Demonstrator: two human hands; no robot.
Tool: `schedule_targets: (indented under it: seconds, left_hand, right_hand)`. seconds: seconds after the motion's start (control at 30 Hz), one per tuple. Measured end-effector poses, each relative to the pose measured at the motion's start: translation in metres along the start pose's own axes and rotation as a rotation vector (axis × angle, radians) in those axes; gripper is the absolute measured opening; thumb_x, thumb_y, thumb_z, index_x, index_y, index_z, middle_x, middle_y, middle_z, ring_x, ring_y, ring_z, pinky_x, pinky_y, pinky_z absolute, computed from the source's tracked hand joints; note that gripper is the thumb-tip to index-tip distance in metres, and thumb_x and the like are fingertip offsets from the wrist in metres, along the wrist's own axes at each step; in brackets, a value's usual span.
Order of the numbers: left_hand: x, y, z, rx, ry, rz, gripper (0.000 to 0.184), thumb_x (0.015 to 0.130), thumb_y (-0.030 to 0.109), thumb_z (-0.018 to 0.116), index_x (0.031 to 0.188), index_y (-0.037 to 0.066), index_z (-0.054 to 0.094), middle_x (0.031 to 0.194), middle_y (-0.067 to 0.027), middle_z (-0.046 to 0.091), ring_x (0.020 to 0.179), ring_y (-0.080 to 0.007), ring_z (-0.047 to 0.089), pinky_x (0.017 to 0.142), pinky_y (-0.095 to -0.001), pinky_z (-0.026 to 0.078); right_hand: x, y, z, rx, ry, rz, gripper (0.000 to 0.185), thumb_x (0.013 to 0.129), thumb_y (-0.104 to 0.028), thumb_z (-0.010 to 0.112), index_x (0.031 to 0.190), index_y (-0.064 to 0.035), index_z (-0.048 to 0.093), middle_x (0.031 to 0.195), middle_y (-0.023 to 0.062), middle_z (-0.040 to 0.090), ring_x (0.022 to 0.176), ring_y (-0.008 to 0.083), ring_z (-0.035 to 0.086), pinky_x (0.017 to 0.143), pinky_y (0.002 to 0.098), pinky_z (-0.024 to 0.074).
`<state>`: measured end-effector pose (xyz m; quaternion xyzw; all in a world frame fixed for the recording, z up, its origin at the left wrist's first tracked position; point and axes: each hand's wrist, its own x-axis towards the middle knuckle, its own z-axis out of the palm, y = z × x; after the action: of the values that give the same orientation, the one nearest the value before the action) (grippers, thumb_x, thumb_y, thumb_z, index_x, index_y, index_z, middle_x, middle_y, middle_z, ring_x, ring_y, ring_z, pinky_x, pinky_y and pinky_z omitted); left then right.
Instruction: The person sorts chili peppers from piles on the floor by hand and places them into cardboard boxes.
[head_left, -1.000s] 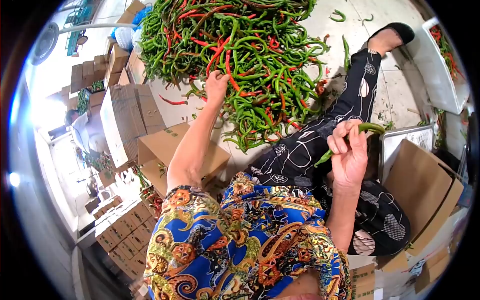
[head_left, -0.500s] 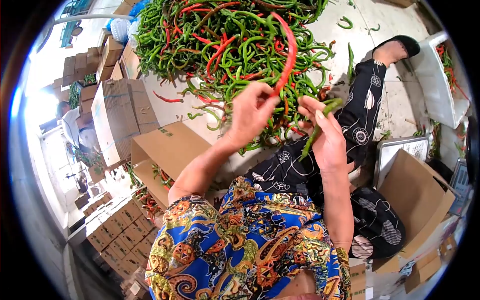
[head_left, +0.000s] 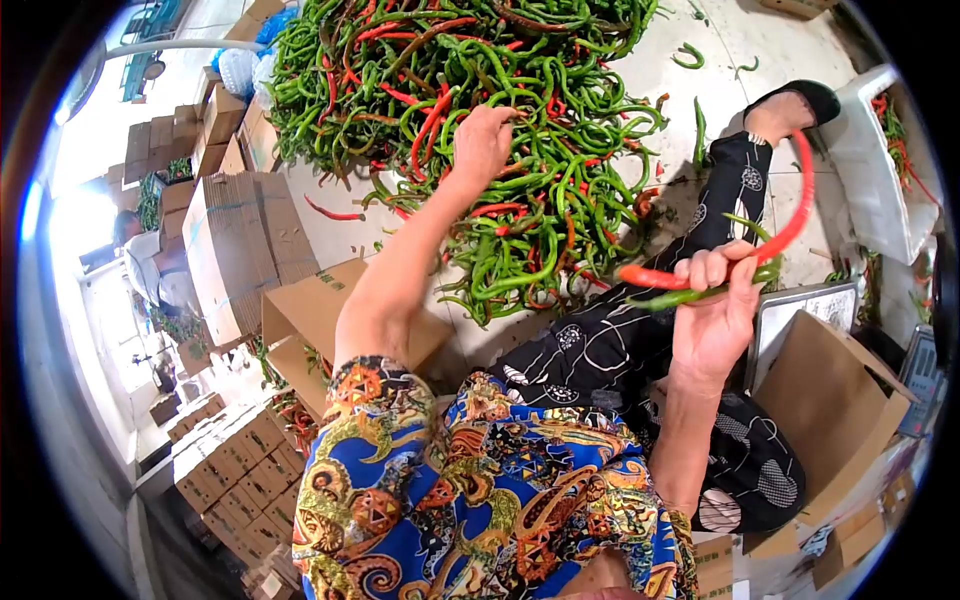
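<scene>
1 long red pepper (head_left: 785,240) is held by the right hand (head_left: 715,300), raised above the patterned trousers (head_left: 640,312) to the right of the heap. It is gripped near its middle, where it is partly hidden by the fingers, and its curved end is stretched up toward the shoe (head_left: 822,98). Beneath it, a green pepper (head_left: 672,299) is held in the same grip; more green is seen behind the knuckles, but how many peppers are clasped cannot be told. The fingers of the right hand are curled in, and the peppers are pinched against the thumb.

The left hand (head_left: 484,148) is laid over the heap (head_left: 550,180) of green and red peppers, its fingers bent and pointed into it; whether anything is pinched there cannot be told.

The heap is spread on the pale floor (head_left: 770,60). Beside it, 1 loose red chili (head_left: 333,212) is left on the left and 1 loose green chili (head_left: 699,135) on the right. An open carton (head_left: 330,295) is partly covered by the left forearm, next to stacked cardboard (head_left: 240,250). On the right, a metal tray (head_left: 808,310), a second carton (head_left: 830,390) and a white crate (head_left: 875,180) holding peppers are seen.
</scene>
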<state>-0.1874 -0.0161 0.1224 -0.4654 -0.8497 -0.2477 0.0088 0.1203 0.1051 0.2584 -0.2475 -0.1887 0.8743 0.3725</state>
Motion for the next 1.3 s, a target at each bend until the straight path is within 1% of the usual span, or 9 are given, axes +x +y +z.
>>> schedule_targets:
  seconds: [0.2, 0.57, 0.7, 0.77, 0.97, 1.07, 1.17, 1.23, 1.3]
  left_hand:
    - [0.025, -0.019, 0.046, 0.460, -0.250, 0.154, 0.005, 0.079, 0.011, 0.056, 0.083, 0.009, 0.060, 0.084, -0.0113, 0.059, 0.082, -0.0308, 0.063, 0.068, -0.0442, 0.051]
    - [0.015, 0.066, -0.058, -0.266, 0.034, 0.055, 0.011, 0.078, 0.007, 0.070, 0.089, 0.003, 0.069, 0.080, -0.0073, 0.059, 0.077, -0.0209, 0.055, 0.071, -0.0320, 0.044]
    - [0.001, 0.072, -0.081, -0.219, 0.136, -0.099, 0.015, 0.081, 0.008, 0.070, 0.095, 0.003, 0.069, 0.082, -0.0056, 0.055, 0.073, -0.0143, 0.052, 0.064, -0.0270, 0.043]
    - [-0.004, 0.081, -0.095, -0.177, 0.141, -0.083, 0.015, 0.081, 0.009, 0.070, 0.095, 0.003, 0.068, 0.083, -0.0077, 0.054, 0.071, -0.0183, 0.054, 0.063, -0.0294, 0.044]
    - [-0.014, 0.109, -0.136, 0.180, -0.420, 0.071, 0.010, 0.080, 0.008, 0.069, 0.086, 0.002, 0.064, 0.082, -0.0101, 0.055, 0.069, -0.0254, 0.057, 0.061, -0.0350, 0.046]
    - [0.007, 0.144, -0.169, 0.002, -0.129, 0.058, 0.008, 0.081, 0.007, 0.066, 0.087, 0.001, 0.065, 0.074, -0.0074, 0.054, 0.063, -0.0178, 0.054, 0.056, -0.0297, 0.043]
    - [0.021, 0.156, -0.181, -0.172, -0.265, 0.088, 0.009, 0.083, 0.008, 0.065, 0.086, -0.001, 0.064, 0.075, -0.0061, 0.054, 0.063, -0.0130, 0.053, 0.057, -0.0259, 0.043]
    - [0.029, 0.142, -0.161, -0.282, -0.426, -0.036, 0.013, 0.080, 0.011, 0.067, 0.083, -0.001, 0.063, 0.071, -0.0106, 0.054, 0.062, -0.0227, 0.052, 0.058, -0.0326, 0.042]
    - [0.032, 0.134, -0.133, -0.377, -0.468, -0.124, 0.014, 0.081, 0.013, 0.067, 0.082, 0.000, 0.063, 0.072, -0.0098, 0.057, 0.065, -0.0192, 0.054, 0.060, -0.0313, 0.043]
  right_hand:
    - [-0.005, 0.020, -0.020, 0.140, 0.065, 0.229, 0.018, 0.097, -0.020, 0.051, 0.104, -0.0038, 0.054, 0.074, 0.0016, 0.048, 0.061, 0.0095, 0.044, 0.056, 0.0243, 0.0381]
    - [-0.004, 0.015, -0.026, 0.232, 0.024, 0.255, 0.017, 0.096, -0.017, 0.052, 0.106, -0.0028, 0.053, 0.075, 0.0027, 0.049, 0.061, 0.0101, 0.043, 0.057, 0.0256, 0.0388]
    - [-0.002, 0.014, -0.024, 0.173, 0.026, 0.260, 0.017, 0.096, -0.017, 0.052, 0.106, -0.0032, 0.052, 0.076, 0.0032, 0.050, 0.061, 0.0103, 0.045, 0.058, 0.0259, 0.0394]
    - [-0.001, 0.014, -0.023, 0.157, 0.028, 0.262, 0.016, 0.097, -0.017, 0.051, 0.106, -0.0041, 0.052, 0.077, 0.0033, 0.051, 0.062, 0.0101, 0.046, 0.058, 0.0262, 0.0398]
    - [0.002, 0.017, -0.019, 0.113, 0.086, 0.290, 0.015, 0.097, -0.016, 0.052, 0.106, -0.0049, 0.053, 0.077, 0.0030, 0.051, 0.062, 0.0100, 0.046, 0.059, 0.0263, 0.0399]
    - [-0.001, 0.016, -0.020, 0.141, 0.084, 0.265, 0.014, 0.097, -0.015, 0.051, 0.106, -0.0046, 0.054, 0.077, 0.0030, 0.051, 0.062, 0.0099, 0.046, 0.059, 0.0260, 0.0396]
    - [-0.005, 0.012, -0.022, 0.206, 0.053, 0.251, 0.014, 0.097, -0.015, 0.051, 0.105, -0.0045, 0.054, 0.076, 0.0031, 0.051, 0.062, 0.0098, 0.046, 0.059, 0.0258, 0.0397]
    - [-0.012, 0.008, -0.022, 0.257, 0.072, 0.265, 0.014, 0.096, -0.017, 0.052, 0.104, -0.0049, 0.054, 0.076, 0.0023, 0.050, 0.060, 0.0091, 0.043, 0.056, 0.0249, 0.0367]
    - [-0.019, -0.001, -0.030, 0.300, 0.067, 0.216, 0.016, 0.094, -0.019, 0.054, 0.104, -0.0053, 0.055, 0.076, 0.0007, 0.047, 0.061, 0.0083, 0.041, 0.056, 0.0247, 0.0345]
